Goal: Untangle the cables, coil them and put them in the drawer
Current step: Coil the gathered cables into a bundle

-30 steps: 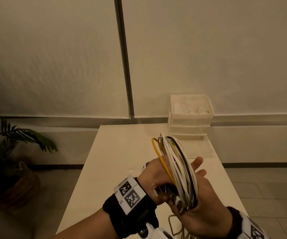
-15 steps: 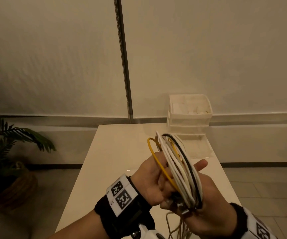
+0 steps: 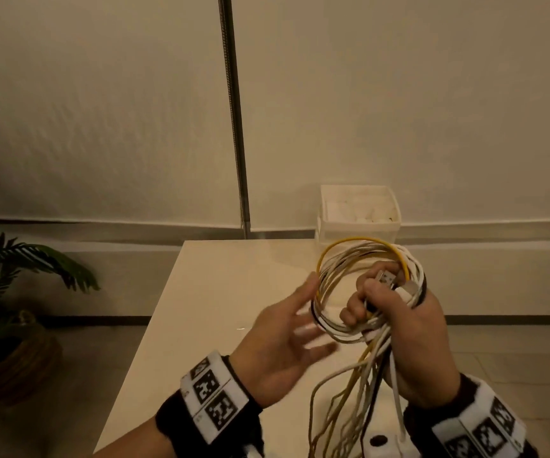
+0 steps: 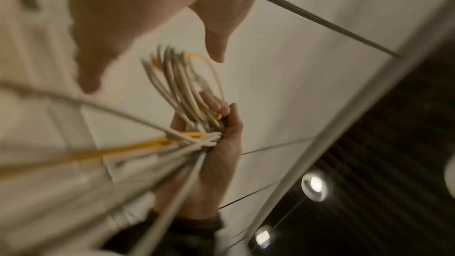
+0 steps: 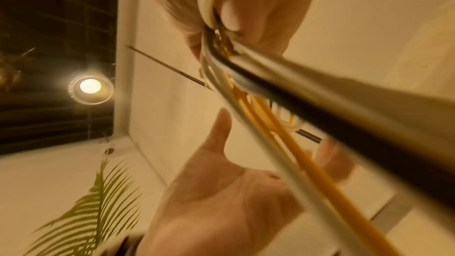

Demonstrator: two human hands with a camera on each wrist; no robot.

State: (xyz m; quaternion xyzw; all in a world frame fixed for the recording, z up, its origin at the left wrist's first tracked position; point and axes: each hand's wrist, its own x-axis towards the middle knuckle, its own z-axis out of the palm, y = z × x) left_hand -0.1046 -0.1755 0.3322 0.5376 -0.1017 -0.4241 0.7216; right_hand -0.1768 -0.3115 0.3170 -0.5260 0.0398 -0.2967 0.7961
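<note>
Roughly midway, the right hand [image 3: 409,328] clamps a coil of cables [image 3: 366,285] above the table [image 3: 220,292], loose tails dangling uncoiled, while the left hand [image 3: 280,345] spreads empty beside it, the drawer unit [image 3: 359,209] still unreached.

The loose cable tails [image 3: 359,401] run off the head view's lower edge, so their ends cannot be seen; where they pass through the right hand [image 3: 409,328] its fingers cover them, and how the strands cross there cannot be told; a connector [image 3: 386,278] at the fingertips is too small to identify; the left-wrist view is smeared by motion, the near cables mere streaks; the white drawer unit's [image 3: 359,223] contents are too pale and small to make out; the potted plant [image 3: 19,269] is cut off at the left edge.
</note>
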